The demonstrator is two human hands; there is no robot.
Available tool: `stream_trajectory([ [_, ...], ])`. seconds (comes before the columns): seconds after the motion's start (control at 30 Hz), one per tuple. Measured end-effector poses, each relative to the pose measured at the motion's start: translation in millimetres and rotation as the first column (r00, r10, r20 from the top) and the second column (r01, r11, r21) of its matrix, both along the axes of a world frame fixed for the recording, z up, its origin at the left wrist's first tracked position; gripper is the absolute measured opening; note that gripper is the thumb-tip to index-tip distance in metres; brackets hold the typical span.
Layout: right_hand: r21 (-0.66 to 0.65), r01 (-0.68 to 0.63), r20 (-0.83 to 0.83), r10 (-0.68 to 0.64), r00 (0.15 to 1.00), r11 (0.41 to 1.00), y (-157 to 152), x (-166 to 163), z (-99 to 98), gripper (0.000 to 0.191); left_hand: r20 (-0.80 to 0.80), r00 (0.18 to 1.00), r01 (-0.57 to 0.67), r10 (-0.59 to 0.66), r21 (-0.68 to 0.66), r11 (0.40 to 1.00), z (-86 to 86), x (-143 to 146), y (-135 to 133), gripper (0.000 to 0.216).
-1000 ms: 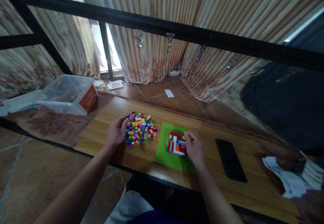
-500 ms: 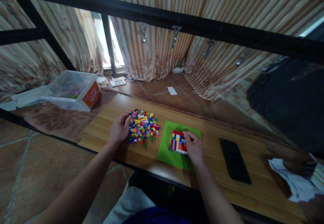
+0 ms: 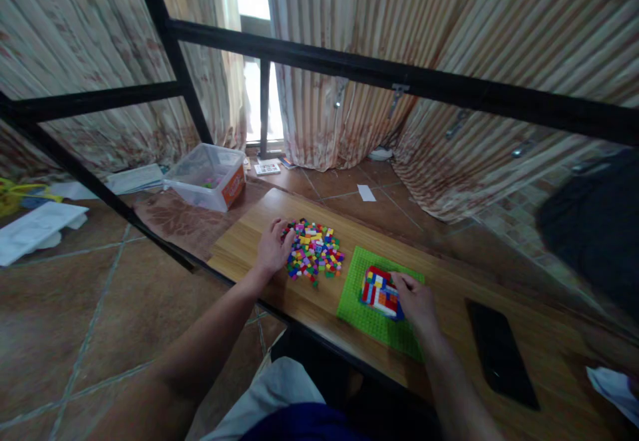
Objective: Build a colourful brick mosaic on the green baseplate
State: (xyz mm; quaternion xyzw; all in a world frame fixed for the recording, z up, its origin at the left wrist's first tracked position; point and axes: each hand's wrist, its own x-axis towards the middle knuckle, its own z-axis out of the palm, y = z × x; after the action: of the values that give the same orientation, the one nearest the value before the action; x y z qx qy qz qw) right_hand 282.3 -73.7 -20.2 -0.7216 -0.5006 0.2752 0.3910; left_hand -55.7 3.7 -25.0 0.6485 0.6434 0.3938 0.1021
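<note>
A heap of small coloured bricks (image 3: 315, 258) lies on the wooden table (image 3: 249, 245). My left hand (image 3: 273, 248) rests at the heap's left edge, its fingertips curled among the bricks. To the right lies a green baseplate (image 3: 372, 318) with a patch of red, blue, white and yellow bricks (image 3: 379, 290) built on it. My right hand (image 3: 415, 301) sits on the plate at the right side of that patch, fingers bent and pressed against it. Whether either hand pinches a brick is hidden.
A black phone (image 3: 500, 352) lies flat on the table to the right. A clear plastic tub (image 3: 207, 176) with an orange label stands on the floor at the far left. Black metal bars (image 3: 399, 82) cross in front of striped curtains. White cloth (image 3: 616, 388) shows at the right edge.
The view has swung left, so the table and everything on it sit further right and lower. Both hands keep their places at the heap and on the built patch.
</note>
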Motion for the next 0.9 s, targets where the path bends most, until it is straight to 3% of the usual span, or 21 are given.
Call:
stream_trajectory([
  [0.07, 0.018, 0.042, 0.055, -0.043, 0.998, 0.999, -4, -3, 2.3, 0.047, -0.043, 0.999, -0.012, 0.012, -0.007, 1.0, -3.1, 0, 1, 0.044],
  [0.17, 0.188, 0.102, 0.152, -0.131, 0.98, 0.977, -8, -15, 15.1, 0.047, -0.115, 0.993, 0.017, -0.023, -0.055, 0.998, -5.8, 1, 2, 0.052],
  [0.23, 0.297, 0.042, 0.187, -0.102, 0.977, 0.954, -2, -29, 27.7, 0.044, -0.148, 0.988, 0.041, -0.053, -0.081, 0.996, -5.3, 1, 2, 0.054],
  [0.3, 0.327, -0.119, 0.226, 0.045, 0.973, 0.937, 12, -47, 39.1, 0.039, -0.166, 0.983, 0.064, -0.079, -0.097, 0.993, -2.8, 2, 1, 0.055],
  [0.4, 0.216, -0.325, 0.348, 0.238, 0.907, 0.921, 45, -79, 46.6, 0.036, -0.17, 0.978, 0.1, -0.118, -0.111, 0.989, 2.8, 2, -2, 0.053],
  [0.47, 0.048, -0.384, 0.47, 0.319, 0.823, 0.922, 70, -99, 44.8, 0.035, -0.159, 0.977, 0.121, -0.139, -0.118, 0.986, 6.1, 2, -3, 0.051],
  [0.67, -0.091, -0.385, 0.545, 0.369, 0.752, 0.918, 118, -142, 29.2, 0.03, -0.118, 0.979, 0.153, -0.166, -0.109, 0.982, 9.9, 1, -6, 0.046],
  [0.9, -0.191, -0.346, 0.566, 0.391, 0.726, 0.919, 128, -151, 24.7, 0.025, -0.002, 0.98, 0.197, -0.198, -0.081, 0.977, 12.4, -2, -8, 0.041],
])
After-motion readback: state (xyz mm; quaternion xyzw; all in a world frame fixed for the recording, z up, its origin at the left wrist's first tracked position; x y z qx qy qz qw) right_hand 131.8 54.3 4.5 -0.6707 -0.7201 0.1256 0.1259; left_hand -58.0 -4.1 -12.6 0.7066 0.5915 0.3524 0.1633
